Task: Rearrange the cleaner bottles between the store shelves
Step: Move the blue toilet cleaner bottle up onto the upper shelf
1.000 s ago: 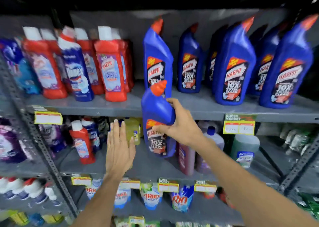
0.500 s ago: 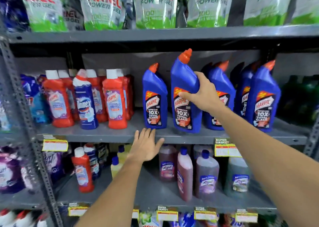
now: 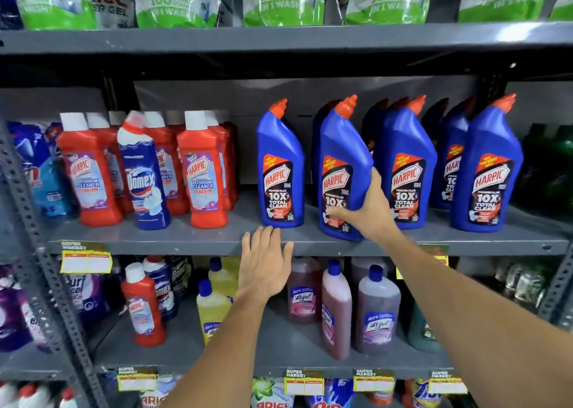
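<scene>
My right hand (image 3: 367, 211) grips a blue Harpic bottle (image 3: 342, 162) with an orange cap, standing on the middle grey shelf (image 3: 186, 240) near its front edge. Another blue Harpic bottle (image 3: 280, 166) stands to its left, and several more (image 3: 486, 172) line up to its right. My left hand (image 3: 265, 262) is spread flat against the shelf's front lip, holding nothing. Red Harpic bathroom cleaner bottles (image 3: 201, 172) and a blue-white Domex bottle (image 3: 142, 175) fill the left part of the same shelf.
The shelf above carries green-and-white Ariel gel pouches (image 3: 173, 1). The lower shelf holds a red bottle (image 3: 144, 308), yellow bottles (image 3: 212, 308) and brown Lizol bottles (image 3: 376, 314). A perforated metal upright (image 3: 46, 277) runs down the left. Yellow price tags (image 3: 85, 260) hang on the shelf edges.
My right hand has carried the blue bottle up from the lower shelf level and set it down on the middle shelf. My left hand rose to the shelf lip.
</scene>
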